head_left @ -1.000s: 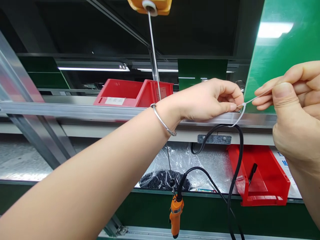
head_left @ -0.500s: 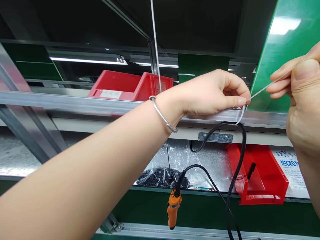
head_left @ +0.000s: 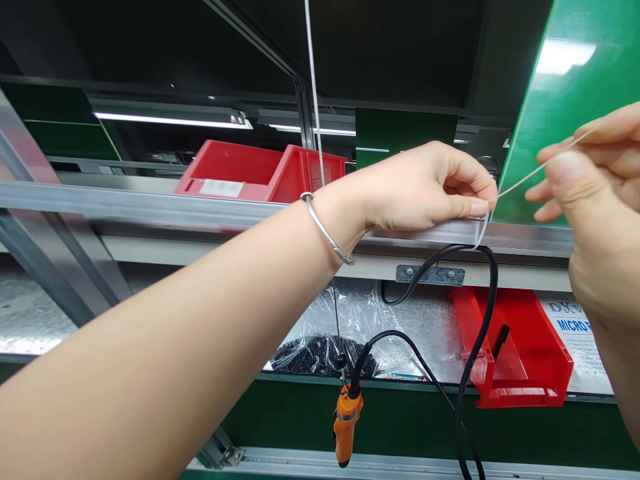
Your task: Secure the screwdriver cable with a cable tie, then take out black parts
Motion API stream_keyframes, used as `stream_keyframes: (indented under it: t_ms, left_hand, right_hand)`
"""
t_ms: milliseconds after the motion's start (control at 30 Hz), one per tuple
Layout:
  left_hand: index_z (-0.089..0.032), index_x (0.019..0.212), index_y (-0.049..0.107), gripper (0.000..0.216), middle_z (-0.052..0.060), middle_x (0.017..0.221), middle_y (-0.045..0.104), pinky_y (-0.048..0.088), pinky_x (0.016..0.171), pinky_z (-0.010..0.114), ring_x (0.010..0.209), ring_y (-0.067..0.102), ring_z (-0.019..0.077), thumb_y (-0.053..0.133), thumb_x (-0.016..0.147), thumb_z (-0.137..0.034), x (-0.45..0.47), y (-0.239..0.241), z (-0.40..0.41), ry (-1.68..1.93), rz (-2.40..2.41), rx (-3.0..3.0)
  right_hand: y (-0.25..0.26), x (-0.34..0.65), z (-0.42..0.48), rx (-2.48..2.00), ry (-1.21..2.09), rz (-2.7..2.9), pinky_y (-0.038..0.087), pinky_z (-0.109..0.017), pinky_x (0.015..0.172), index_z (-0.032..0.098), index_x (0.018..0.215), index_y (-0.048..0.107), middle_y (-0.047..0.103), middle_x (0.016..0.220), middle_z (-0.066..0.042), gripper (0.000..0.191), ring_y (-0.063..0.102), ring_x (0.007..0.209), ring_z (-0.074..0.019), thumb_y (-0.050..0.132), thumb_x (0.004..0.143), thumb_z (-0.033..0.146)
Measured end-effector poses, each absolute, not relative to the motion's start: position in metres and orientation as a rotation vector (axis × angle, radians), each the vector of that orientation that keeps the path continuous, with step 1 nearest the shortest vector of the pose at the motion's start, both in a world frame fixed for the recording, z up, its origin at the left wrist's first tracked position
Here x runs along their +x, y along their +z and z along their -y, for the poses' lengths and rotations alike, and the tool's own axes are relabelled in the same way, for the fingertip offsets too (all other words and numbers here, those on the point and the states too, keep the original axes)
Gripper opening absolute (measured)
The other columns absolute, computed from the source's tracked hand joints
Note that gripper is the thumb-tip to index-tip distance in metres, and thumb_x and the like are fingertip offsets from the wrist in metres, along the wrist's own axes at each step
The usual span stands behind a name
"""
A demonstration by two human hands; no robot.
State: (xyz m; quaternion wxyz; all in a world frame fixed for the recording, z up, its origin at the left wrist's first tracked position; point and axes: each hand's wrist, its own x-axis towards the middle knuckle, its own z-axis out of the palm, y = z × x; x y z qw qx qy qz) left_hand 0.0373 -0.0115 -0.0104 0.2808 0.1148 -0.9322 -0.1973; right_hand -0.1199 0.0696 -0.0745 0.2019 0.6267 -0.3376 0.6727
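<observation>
A white cable tie (head_left: 482, 227) loops round the metal shelf rail (head_left: 200, 213) and a black cable (head_left: 487, 300). My left hand (head_left: 425, 190), with a silver bracelet on the wrist, rests on the rail and pinches the tie's head between thumb and forefinger. My right hand (head_left: 595, 193), at the right edge, is closed on the tie's long free tail (head_left: 530, 173), which runs taut up and to the right from the head. The cable hangs below the rail down to an orange electric screwdriver (head_left: 345, 420).
The screwdriver hangs on a thin wire (head_left: 314, 100) from above. A red bin (head_left: 260, 173) sits on the upper shelf, another red bin (head_left: 520, 353) below at right. A clear bag of black parts (head_left: 325, 347) lies on the lower shelf. A green panel (head_left: 565, 100) stands at right.
My right hand has drawn the tie's tail further up and to the right, and the loop round rail and cable has grown smaller. My left hand stays on the tie's head.
</observation>
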Motion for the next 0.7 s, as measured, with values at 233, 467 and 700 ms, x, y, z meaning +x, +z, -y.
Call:
stream_keyframes:
  t_ms: [233, 467, 700]
  left_hand:
    - [-0.012, 0.082, 0.065, 0.006, 0.0, 0.076, 0.065, 0.052, 0.073, 0.022, 0.074, 0.064, 0.0114, 0.068, 0.079, -0.007, 0.034, -0.011, 0.008, -0.801, 2.404, 0.283]
    - [-0.01, 0.088, 0.064, 0.014, 0.002, 0.077, 0.067, 0.051, 0.07, 0.021, 0.072, 0.064, 0.0104, 0.066, 0.079, 0.001, 0.037, -0.011, 0.006, -0.891, 2.367, 0.306]
    - [-0.01, 0.079, 0.066, 0.009, -0.001, 0.075, 0.065, 0.043, 0.064, 0.018, 0.067, 0.058, 0.0072, 0.062, 0.085, -0.005, 0.033, -0.012, 0.008, -0.487, 2.418, 0.347]
  right_hand:
    - [-0.084, -0.118, -0.059, 1.787, 1.761, 1.11, 0.056, -0.026, 0.053, 0.022, 0.088, 0.069, 0.069, 0.069, 0.004, 0.022, 0.067, 0.057, -0.017, 0.08, 0.069, 0.02]
    - [-0.091, -0.111, -0.058, 1.755, 1.932, 1.087, 0.061, -0.032, 0.061, 0.023, 0.091, 0.068, 0.07, 0.073, 0.001, 0.019, 0.07, 0.066, -0.0221, 0.078, 0.075, 0.022]
    - [-0.12, -0.118, -0.063, 1.626, 2.217, 0.95, 0.064, -0.031, 0.064, 0.023, 0.095, 0.073, 0.072, 0.081, 0.0, 0.02, 0.069, 0.066, -0.0185, 0.079, 0.077, 0.021]
